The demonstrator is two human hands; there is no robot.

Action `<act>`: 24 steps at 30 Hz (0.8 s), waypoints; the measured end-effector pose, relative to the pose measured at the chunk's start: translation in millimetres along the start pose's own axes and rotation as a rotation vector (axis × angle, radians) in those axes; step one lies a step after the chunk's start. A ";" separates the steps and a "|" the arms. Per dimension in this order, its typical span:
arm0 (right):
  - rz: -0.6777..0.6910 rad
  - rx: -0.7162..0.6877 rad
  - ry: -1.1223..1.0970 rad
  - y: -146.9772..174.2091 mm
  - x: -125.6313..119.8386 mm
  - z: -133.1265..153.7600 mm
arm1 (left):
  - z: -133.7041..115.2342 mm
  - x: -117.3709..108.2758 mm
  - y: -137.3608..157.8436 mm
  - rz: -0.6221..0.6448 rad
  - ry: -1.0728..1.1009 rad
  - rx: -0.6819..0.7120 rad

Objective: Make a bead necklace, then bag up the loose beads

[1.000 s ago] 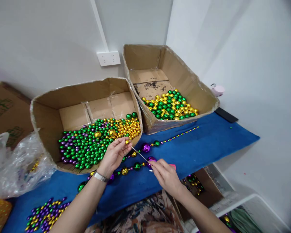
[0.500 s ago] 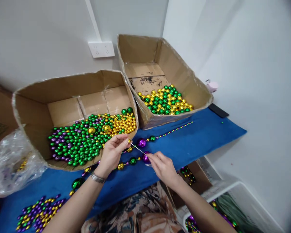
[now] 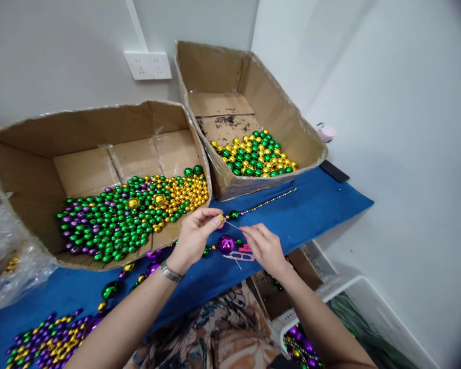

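My left hand, with a metal-banded watch on its wrist, pinches a small gold bead between thumb and fingertips. From there a thin, straight, pale strand runs to my right hand, whose fingertips are closed on its other end. I cannot tell if the strand is a needle or a taut string. Below the hands on the blue cloth lies a large purple bead in a strung row. Beside it are pink-handled scissors, partly near my right hand. A strung green bead shows behind the fingers.
Two cardboard boxes stand behind: the left box has green, purple and gold beads, the right box green and gold ones. Loose beads lie front left, near clear plastic wrap. A white basket stands below right.
Both hands have moved rightward relative to the boxes and come closer together, so less of the strand shows between them. The scissors now show more fully. The view has shifted slightly.
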State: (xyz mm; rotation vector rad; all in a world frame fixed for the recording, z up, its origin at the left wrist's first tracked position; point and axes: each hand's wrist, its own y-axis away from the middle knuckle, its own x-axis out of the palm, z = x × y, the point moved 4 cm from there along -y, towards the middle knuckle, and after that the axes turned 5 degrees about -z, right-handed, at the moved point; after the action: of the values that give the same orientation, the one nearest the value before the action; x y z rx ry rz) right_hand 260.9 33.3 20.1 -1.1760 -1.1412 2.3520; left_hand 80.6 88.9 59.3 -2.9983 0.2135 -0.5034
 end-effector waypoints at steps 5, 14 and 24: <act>0.012 0.007 -0.003 1.6 3.7 -0.1 | -0.2 -2.1 0.9 -0.014 -0.017 0.003; 0.017 0.007 -0.010 3.7 3.9 -2.3 | 0.2 -5.4 -0.2 -0.014 -0.048 0.022; -0.007 0.020 -0.007 13.5 5.9 -13.3 | -18.6 -69.8 -32.5 -0.061 -0.950 0.458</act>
State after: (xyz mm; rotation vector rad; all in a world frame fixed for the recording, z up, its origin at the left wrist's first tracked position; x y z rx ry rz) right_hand 268.7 34.8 2.0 -1.1565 -1.1191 2.3589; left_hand 13.0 130.3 58.4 -2.4512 -0.0677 0.7667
